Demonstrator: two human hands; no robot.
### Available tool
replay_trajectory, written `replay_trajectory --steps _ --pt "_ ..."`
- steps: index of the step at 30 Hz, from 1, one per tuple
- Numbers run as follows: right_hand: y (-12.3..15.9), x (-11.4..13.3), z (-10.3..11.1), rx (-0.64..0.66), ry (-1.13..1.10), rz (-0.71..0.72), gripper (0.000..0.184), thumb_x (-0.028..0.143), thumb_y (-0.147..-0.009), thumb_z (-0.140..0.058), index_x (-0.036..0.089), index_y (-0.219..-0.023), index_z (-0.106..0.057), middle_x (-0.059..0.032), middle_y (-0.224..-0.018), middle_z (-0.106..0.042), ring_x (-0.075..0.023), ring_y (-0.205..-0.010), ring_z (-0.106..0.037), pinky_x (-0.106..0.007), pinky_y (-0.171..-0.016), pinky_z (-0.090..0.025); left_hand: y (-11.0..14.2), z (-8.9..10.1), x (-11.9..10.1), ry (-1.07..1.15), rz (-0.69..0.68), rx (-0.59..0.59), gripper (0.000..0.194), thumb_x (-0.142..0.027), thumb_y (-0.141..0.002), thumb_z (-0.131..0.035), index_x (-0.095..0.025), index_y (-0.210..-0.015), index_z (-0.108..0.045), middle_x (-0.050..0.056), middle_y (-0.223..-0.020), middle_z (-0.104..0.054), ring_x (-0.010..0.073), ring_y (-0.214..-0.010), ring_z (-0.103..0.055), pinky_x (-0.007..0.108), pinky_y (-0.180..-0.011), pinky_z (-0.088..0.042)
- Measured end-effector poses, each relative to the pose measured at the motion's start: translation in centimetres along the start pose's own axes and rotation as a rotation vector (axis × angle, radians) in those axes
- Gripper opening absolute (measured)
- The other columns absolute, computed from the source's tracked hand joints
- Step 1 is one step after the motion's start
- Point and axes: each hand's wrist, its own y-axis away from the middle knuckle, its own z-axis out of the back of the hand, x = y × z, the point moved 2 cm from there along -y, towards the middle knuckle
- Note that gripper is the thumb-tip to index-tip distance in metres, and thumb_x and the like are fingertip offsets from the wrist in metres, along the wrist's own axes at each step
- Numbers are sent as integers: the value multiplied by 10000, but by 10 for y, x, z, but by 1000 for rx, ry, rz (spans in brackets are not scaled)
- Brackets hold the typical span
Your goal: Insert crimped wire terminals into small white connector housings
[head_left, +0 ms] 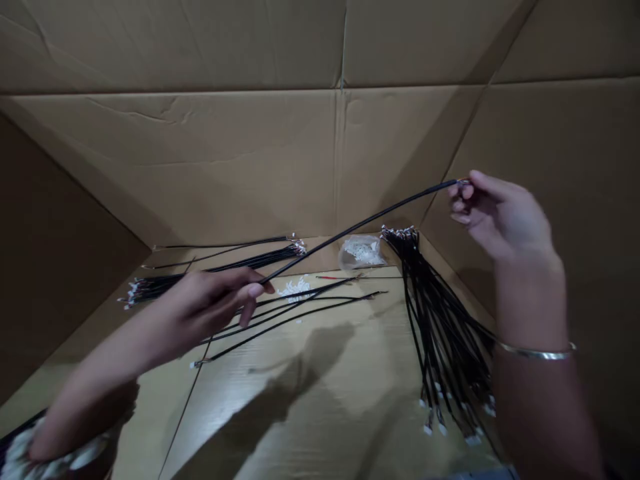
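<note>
The left hand (215, 300) is closed around a black wire (365, 223), and the right hand (500, 217) pinches its far end between finger and thumb, lifting it clear. Below, a bundle of black wires (435, 313) tipped with white connectors spreads over the floor of a cardboard box (200, 160), near a clear plastic bag (361, 252) of small white parts. A white bundle (20, 453), cut off at the corner, is hard to make out.

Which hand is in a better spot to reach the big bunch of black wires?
Probably the right hand: it pinches one end of a black wire, close to the big bunch in the box corner. The left hand holds that wire farther away, over the loose wires.
</note>
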Motion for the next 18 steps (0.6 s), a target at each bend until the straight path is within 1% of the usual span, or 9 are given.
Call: replay_trajectory --steps 3,5,7,8,11,13,15,16,18 --pt "-7 -16 18 -70 -39 -25 487 402 -1098 -429 213 -716 -666 -35 -893 -787 -136 -1014 -732 -257 -761 -554 -13 -39 -5 55 -44 74 455 -550 -1009 -490 -190 -893 -744 -6 -608 -663 131 -522 -612 215 -476 -494" --pt "0 -35 19 -31 -43 -80 485 515 -1087 -415 218 -833 -703 -112 -1065 -801 -200 -1091 -746 -304 -869 -620 -26 -76 -10 79 -55 96 438 -472 -1084 -421 -164 -966 -709 -6 -702 -668 123 -592 -620 245 -561 -529" --pt "12 -54 16 33 -44 -121 446 540 -1071 -411 232 -902 -685 -147 -1153 -800 -250 -1151 -749 -384 -942 -635 -37 -118 -20 95 -69 157 332 -447 -1062 -556 -149 -994 -686 -7 -795 -680 131 -681 -660 303 -676 -585" --pt "19 -63 16 59 -39 -131 368 513 -1057 -456 242 -939 -675 -138 -1164 -806 -256 -1167 -749 -406 -956 -635 -41 -138 -27 100 -81 197 300 -436 -1039 -610 -149 -995 -687 2 -845 -696 138 -725 -676 321 -716 -601" --pt "29 -80 23 88 8 -159 278 434 -1048 -500 240 -1018 -697 -112 -1127 -823 -238 -1064 -783 -387 -853 -651 -43 -188 -49 114 -129 336 260 -397 -1029 -639 -152 -1102 -687 31 -977 -726 153 -801 -703 346 -762 -622" --pt "26 -87 34 83 69 -200 308 385 -1068 -465 216 -1005 -714 -114 -1057 -828 -205 -863 -791 -314 -658 -621 -36 -208 -59 112 -161 414 269 -388 -1032 -635 -154 -1158 -678 48 -1036 -729 167 -854 -716 355 -778 -630" --pt "14 -94 49 68 146 -249 331 338 -1091 -437 184 -980 -708 -112 -988 -817 -158 -676 -734 -251 -493 -522 -27 -221 -59 99 -216 493 272 -395 -1028 -641 -157 -1150 -687 56 -1069 -733 183 -911 -723 387 -832 -631" --pt "6 -98 56 62 190 -271 330 337 -1099 -448 166 -973 -701 -107 -962 -807 -140 -630 -704 -233 -459 -487 -22 -224 -55 86 -237 526 269 -397 -1025 -645 -158 -1138 -692 58 -1076 -735 187 -929 -724 396 -848 -630" --pt "-9 -109 66 59 292 -311 314 401 -1087 -542 139 -995 -688 -60 -920 -770 -120 -614 -672 -228 -500 -515 -11 -227 -35 46 -240 557 262 -389 -1026 -645 -160 -1143 -693 60 -1089 -735 185 -925 -724 391 -842 -632"
